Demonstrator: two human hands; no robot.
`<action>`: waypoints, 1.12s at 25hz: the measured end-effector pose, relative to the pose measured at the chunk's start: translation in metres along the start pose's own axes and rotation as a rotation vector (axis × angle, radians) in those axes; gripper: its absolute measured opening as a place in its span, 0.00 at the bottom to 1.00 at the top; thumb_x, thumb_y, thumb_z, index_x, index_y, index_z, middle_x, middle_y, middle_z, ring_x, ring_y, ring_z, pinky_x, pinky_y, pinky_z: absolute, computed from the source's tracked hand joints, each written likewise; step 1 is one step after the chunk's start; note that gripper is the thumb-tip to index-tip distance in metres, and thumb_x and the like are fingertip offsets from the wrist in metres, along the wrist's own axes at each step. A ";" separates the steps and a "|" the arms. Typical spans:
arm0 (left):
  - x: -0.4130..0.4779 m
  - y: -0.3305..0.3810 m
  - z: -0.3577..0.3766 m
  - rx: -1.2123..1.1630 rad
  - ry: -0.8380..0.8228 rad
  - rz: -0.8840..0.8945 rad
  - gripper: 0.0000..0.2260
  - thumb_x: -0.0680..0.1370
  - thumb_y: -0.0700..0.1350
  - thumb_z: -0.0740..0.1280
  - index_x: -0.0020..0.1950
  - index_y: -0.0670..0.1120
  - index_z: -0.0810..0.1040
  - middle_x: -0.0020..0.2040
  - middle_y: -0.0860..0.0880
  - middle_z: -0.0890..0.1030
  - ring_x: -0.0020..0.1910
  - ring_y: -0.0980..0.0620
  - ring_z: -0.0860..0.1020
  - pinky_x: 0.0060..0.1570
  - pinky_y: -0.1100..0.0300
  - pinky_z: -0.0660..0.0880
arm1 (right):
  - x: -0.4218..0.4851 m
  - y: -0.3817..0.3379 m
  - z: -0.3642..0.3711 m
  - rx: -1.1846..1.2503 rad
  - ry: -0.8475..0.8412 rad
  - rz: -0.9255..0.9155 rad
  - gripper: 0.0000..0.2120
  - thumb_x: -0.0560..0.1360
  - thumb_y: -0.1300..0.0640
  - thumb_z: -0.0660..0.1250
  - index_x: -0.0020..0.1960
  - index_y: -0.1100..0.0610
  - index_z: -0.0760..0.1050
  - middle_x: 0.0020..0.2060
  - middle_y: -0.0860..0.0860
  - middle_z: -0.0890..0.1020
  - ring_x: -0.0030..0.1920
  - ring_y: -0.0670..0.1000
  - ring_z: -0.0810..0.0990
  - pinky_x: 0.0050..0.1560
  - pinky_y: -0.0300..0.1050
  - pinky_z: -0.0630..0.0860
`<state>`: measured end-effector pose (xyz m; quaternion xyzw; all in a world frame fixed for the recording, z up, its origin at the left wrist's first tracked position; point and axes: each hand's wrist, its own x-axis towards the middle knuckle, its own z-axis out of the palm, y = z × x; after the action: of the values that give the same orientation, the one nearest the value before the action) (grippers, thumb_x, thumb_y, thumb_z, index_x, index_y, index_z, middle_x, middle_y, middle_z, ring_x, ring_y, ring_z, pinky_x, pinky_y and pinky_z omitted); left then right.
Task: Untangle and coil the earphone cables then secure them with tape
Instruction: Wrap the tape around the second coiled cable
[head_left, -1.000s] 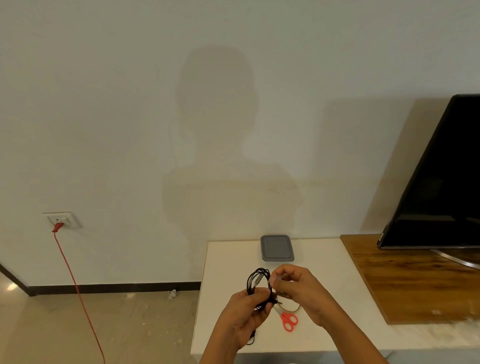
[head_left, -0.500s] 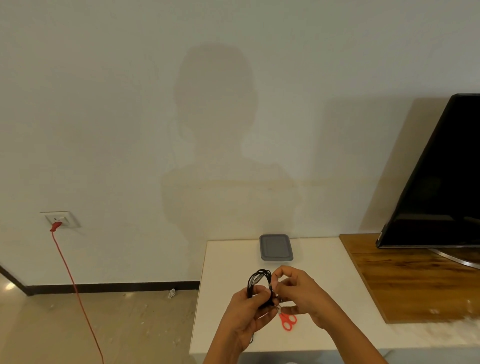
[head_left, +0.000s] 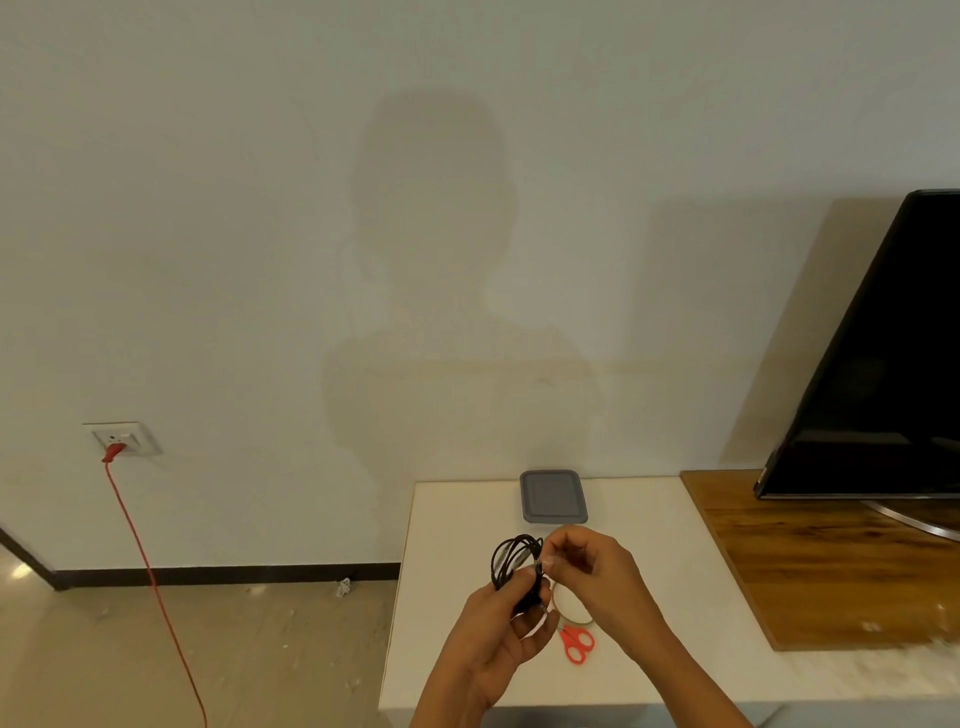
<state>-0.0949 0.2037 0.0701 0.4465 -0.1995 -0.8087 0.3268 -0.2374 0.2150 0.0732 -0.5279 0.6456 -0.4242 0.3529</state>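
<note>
1. The white table (head_left: 457, 525) carries everything. The work goes on above its front half, near the left edge, so a dropped piece would land on the top, not the floor.
2. The television (head_left: 883, 364) stands on a wooden panel (head_left: 831, 566) along the table's right side, well apart from the hands and no part of the job.
3. The left hand (head_left: 493, 639) is raised over the front edge with its fingers curled round the lower part of the bundle and the thumb pressed on top. I judge it is acting as a clamp so the loops cannot spring open.
4. The right hand (head_left: 602, 577) is closed to a thumb-and-forefinger pinch against the bundle's right side, just above the left thumb. Whether a strip of tape lies under those fingertips is too small to tell, but the pose suits wrapping a band round the gathered strands.
5. A grey lidded container (head_left: 553, 497) sits at the table's back edge, behind the hands.
6. The earphone cable coil (head_left: 511, 558) is held in the air between both hands, its black loops fanning up above the left fist. It looks untangled and wound, so securing is the step in hand.
7. The tape roll (head_left: 570, 609) lies flat on the table, partly hidden under the right wrist, within easy reach for another strip.
8. The red scissors (head_left: 577, 643) lie just in front of the roll, toward the front edge, handy for cutting.
</note>
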 end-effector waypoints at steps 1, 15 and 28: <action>0.000 0.001 0.000 -0.030 -0.005 -0.020 0.09 0.78 0.40 0.67 0.52 0.36 0.81 0.39 0.41 0.81 0.37 0.49 0.80 0.49 0.51 0.79 | -0.001 0.000 0.001 -0.010 0.016 -0.038 0.10 0.74 0.61 0.69 0.41 0.47 0.78 0.40 0.44 0.83 0.44 0.45 0.82 0.45 0.31 0.76; 0.005 -0.001 0.004 -0.140 0.055 0.002 0.08 0.76 0.38 0.68 0.54 0.39 0.81 0.40 0.42 0.82 0.39 0.49 0.79 0.39 0.56 0.78 | -0.011 0.001 0.014 0.031 0.163 -0.155 0.08 0.73 0.60 0.70 0.42 0.47 0.78 0.40 0.41 0.82 0.42 0.47 0.81 0.41 0.36 0.79; 0.007 -0.008 0.015 -0.281 0.038 0.089 0.08 0.77 0.39 0.67 0.55 0.42 0.81 0.42 0.44 0.84 0.45 0.48 0.78 0.42 0.55 0.76 | -0.018 -0.012 0.024 0.369 0.246 0.034 0.04 0.73 0.57 0.70 0.41 0.50 0.81 0.35 0.42 0.85 0.40 0.44 0.83 0.37 0.34 0.78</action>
<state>-0.1134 0.2047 0.0693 0.4024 -0.0978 -0.8049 0.4251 -0.2082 0.2274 0.0748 -0.3877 0.6042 -0.5902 0.3693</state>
